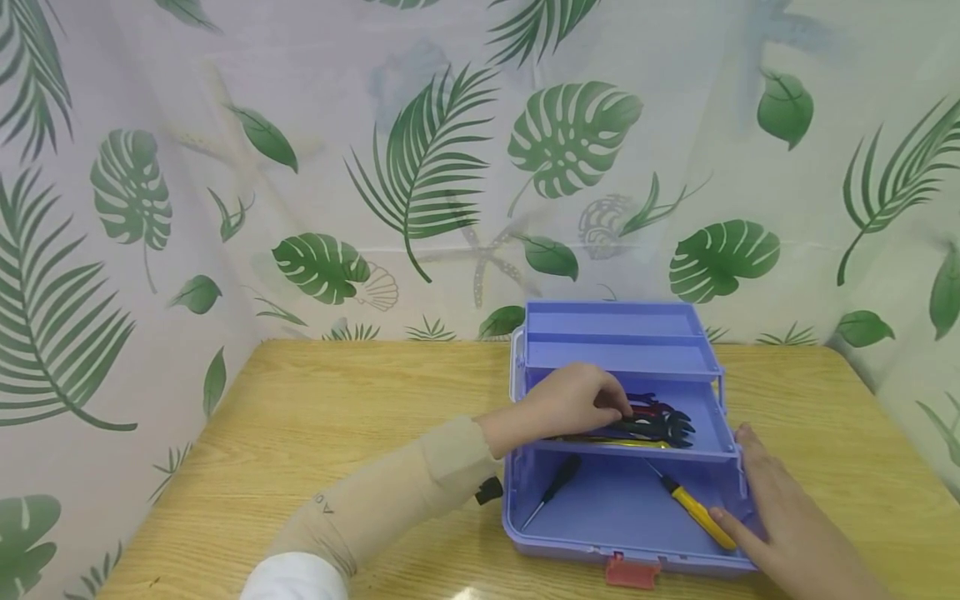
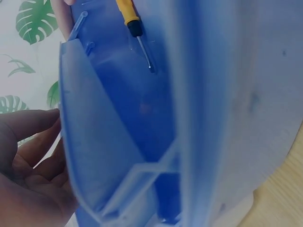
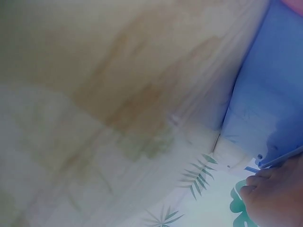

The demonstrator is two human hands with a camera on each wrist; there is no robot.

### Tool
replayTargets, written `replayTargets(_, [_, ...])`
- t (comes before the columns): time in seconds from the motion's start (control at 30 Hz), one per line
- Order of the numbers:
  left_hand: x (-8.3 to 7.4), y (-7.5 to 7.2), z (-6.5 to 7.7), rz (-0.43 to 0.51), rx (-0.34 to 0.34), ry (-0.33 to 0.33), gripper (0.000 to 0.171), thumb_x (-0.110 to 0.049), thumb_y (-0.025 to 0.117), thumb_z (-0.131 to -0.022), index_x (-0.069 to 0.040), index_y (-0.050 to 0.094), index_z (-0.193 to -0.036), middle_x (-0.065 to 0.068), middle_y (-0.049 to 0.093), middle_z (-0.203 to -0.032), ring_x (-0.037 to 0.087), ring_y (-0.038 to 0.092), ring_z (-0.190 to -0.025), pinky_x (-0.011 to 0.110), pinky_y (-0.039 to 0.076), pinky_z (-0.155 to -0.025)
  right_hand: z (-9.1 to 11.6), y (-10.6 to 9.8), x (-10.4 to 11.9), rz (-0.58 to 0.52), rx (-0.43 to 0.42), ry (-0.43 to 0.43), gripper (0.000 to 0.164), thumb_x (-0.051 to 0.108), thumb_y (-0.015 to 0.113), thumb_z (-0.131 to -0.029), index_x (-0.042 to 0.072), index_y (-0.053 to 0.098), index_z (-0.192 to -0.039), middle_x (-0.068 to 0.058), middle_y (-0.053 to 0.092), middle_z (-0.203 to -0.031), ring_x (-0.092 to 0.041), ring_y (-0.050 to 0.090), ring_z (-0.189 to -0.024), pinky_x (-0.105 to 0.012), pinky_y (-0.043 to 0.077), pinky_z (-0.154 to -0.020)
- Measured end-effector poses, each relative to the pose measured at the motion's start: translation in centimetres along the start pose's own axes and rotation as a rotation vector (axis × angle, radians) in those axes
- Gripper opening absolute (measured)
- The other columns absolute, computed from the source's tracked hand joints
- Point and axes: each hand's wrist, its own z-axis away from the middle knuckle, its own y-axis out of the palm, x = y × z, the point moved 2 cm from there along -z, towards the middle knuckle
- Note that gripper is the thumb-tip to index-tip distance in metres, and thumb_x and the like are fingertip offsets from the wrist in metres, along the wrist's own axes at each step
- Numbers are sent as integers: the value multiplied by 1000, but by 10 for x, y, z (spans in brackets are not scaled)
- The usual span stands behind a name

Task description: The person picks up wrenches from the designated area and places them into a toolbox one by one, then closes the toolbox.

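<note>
A blue-purple toolbox (image 1: pixel 555 546) stands open on the table, with stepped trays raised over its base. My left hand (image 1: pixel 570 400) reaches into the lower tray (image 1: pixel 705 400), fingers bent and fingertips right at a pile of wrenches (image 1: pixel 660 427). In the left wrist view the tray wall hides the tips of the left hand (image 2: pixel 35 165), so I cannot tell whether they grip a wrench. My right hand (image 1: pixel 787 521) rests along the box's right side, fingers extended, thumb over the rim near a yellow screwdriver (image 1: pixel 701 515). A black screwdriver (image 1: pixel 558 483) lies at the base's left.
The upper tray (image 1: pixel 615 321) rises at the back with a divider across it. A red latch (image 1: pixel 632 572) hangs from the box's front edge. Wooden tabletop (image 1: pixel 337 400) extends on both sides, and a leaf-patterned curtain (image 1: pixel 450 167) hangs behind.
</note>
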Motion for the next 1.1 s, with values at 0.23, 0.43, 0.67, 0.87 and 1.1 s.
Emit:
replayTargets(0.23, [-2,-10,4,18,-5,7,15,-17,71,-103,-17,83,-112,-5,82,-112,3,68,-97,11,51,-86,5,1,-1,30,-94,-79,102,41,62,-106,5,-9,-169,-30,3,-176,-55,14,-160,-34,-14,-130])
replayTargets(0.43, [0,-19,6,32,-20,23,17,-16,69,-104,-15,82,-114,-3,82,-114,5,71,-99,11,52,-85,4,-3,0,40,-191,-139,101,35,67,-103,5,-3,-170,-32,10,-174,-56,17,-159,-9,-19,-118])
replayTargets(0.67, [7,-31,11,80,-63,34,17,-13,68,-104,-10,82,-114,2,82,-114,12,75,-100,12,53,-84,-4,-14,4,-3,-211,-124,98,34,66,-104,4,0,-170,-34,15,-173,-61,22,-154,-23,-16,-127])
replayTargets(0.87, [17,-42,18,115,-102,12,18,-12,67,-105,-10,81,-116,4,82,-116,17,77,-103,18,57,-87,-14,-28,7,8,-217,-112,94,36,63,-106,2,3,-170,-35,16,-172,-62,23,-154,-51,-2,-135])
replayTargets(1.1, [32,-57,25,164,-167,-19,19,-12,66,-105,-8,81,-116,7,82,-115,20,77,-103,19,58,-90,-25,-43,8,-18,-226,-118,90,35,60,-108,7,2,-171,-31,13,-174,-61,21,-154,-53,0,-135])
